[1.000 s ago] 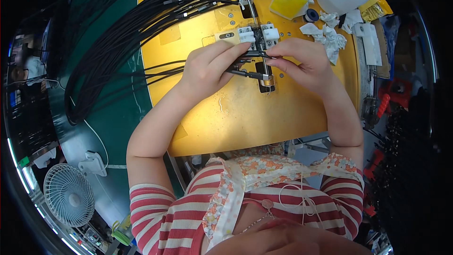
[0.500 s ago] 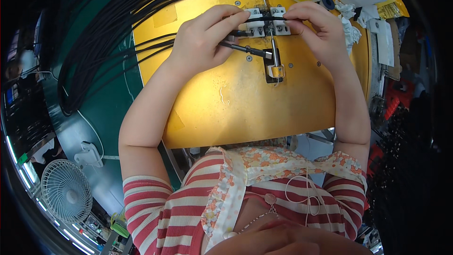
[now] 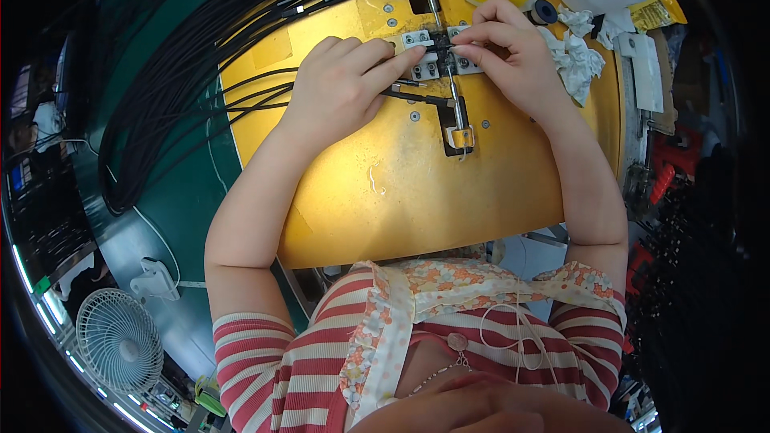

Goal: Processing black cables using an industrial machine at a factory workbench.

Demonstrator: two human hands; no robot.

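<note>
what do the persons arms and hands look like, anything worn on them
Both forearms are bare from the short sleeves down. The left hand and right hand wear no gloves, and no rings, watch or bracelet show. The sleeves belong to a red and white striped top, under a floral bib with a pale border.

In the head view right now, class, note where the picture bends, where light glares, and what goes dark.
Head view: the yellow board's straight edges bow toward the rim; glare sheens beside the metal jig; both hands, left and right, are evenly lit and sharp; the corners go black; the white fan is stretched at the edge.
</note>
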